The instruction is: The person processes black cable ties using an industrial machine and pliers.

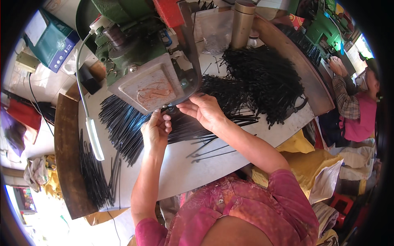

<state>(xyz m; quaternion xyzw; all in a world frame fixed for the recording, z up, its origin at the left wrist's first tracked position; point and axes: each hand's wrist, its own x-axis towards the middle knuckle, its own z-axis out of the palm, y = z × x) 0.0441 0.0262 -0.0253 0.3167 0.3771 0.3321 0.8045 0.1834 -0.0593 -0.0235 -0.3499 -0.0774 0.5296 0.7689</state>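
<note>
A green bench machine [135,61] with a rust-marked metal front plate stands over the white worktable. My left hand [156,126] is under the plate's lower edge, thumb and fingers closed in a pinch by a small dark part. What they grip is too small to make out. To the right of it, my right hand [204,111] reaches in beside the machine's curved guard, its fingers stretched forward and a little apart. Nothing shows clearly in it. Beneath and behind both hands lies a wide spread of thin black rods [123,127], partly covered by the machine and my hands.
A tangled heap of black pieces [266,78] lies at the right, with a metal flask [243,24] behind it. A lamp on a bent stalk [94,139] hangs at the left. More rods [92,176] lie by the brown table rim [69,156]. A co-worker [357,110] sits far right.
</note>
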